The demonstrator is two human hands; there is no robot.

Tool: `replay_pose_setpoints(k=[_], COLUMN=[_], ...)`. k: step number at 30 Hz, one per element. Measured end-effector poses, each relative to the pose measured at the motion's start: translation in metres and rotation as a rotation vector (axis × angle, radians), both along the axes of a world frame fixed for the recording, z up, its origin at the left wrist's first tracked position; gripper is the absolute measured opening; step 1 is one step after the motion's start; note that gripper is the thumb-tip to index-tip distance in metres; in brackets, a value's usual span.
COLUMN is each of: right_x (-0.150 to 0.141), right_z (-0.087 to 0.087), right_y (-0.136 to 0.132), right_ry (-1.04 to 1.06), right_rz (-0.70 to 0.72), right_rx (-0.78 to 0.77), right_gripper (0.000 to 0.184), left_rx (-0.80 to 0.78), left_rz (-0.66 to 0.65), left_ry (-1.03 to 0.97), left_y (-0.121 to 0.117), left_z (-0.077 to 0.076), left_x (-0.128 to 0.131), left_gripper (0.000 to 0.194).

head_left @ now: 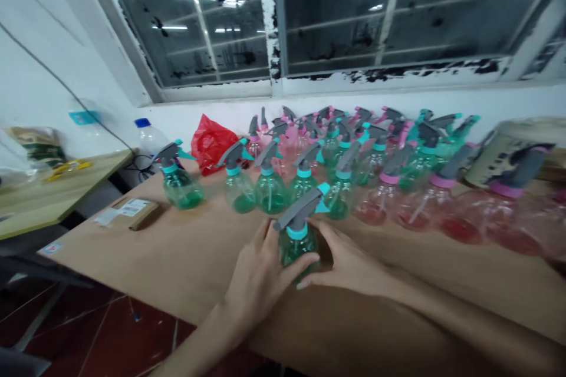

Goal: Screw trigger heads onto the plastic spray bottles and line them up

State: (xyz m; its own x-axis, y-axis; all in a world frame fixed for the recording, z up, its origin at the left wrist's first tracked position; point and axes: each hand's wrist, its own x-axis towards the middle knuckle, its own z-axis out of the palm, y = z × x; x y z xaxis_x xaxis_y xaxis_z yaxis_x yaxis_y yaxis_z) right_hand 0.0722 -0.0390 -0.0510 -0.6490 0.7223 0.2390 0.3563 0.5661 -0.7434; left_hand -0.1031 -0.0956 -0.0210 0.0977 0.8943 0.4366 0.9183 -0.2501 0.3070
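While the left hand point(256, 271) wraps the green bottle point(299, 247) and the right hand point(356, 265) cups its other side, contact unclear, it is upright between them, nozzle point(324, 189) rightward, just before more bottles point(270, 191).

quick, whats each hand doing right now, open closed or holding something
Left hand: closed around the nearest green spray bottle.
Right hand: cupped at the same bottle's right side; whether it grips cannot be told.

White label point(134, 207) on cardboard box point(145, 219): left of the grip, print illegible.
Corner sticker point(52, 248) on tabletop point(177, 259): farther left of the grip, marking illegible.
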Motion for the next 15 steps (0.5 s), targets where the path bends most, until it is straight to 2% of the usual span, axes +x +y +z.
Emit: replay_pose_setpoints(k=[4,6,9,11,15], right_x=[0.040,0.059,0.083,0.095,0.108], right_z=[-0.007,-0.009,-0.009,-0.008,-0.004], right_y=[-0.008,-0.011,-0.012,-0.011,-0.010], right_ry=[0.043,0.063,0.078,0.087,0.117], right_rz=[-0.114,-0.150,-0.178,-0.198,-0.207], right_rx=[-0.013,0.001,0.022,0.026,0.019], right_gripper=[0.083,0.082,0.089,0.090,0.088], left_rx=[0.018,0.031,-0.067,-0.132,-0.098], left_rz=[-0.131,-0.234,-0.458,-0.538,-0.681], left_ry=[-0.034,-0.079,-0.208,-0.310,-0.409], left_y=[0.013,0.022,0.038,0.049,0.069], left_z=[0.004,0.007,0.014,0.018,0.024], left_x=[0.046,0.062,0.082,0.094,0.114], left_gripper=[0.057,0.052,0.043,0.047,0.051])
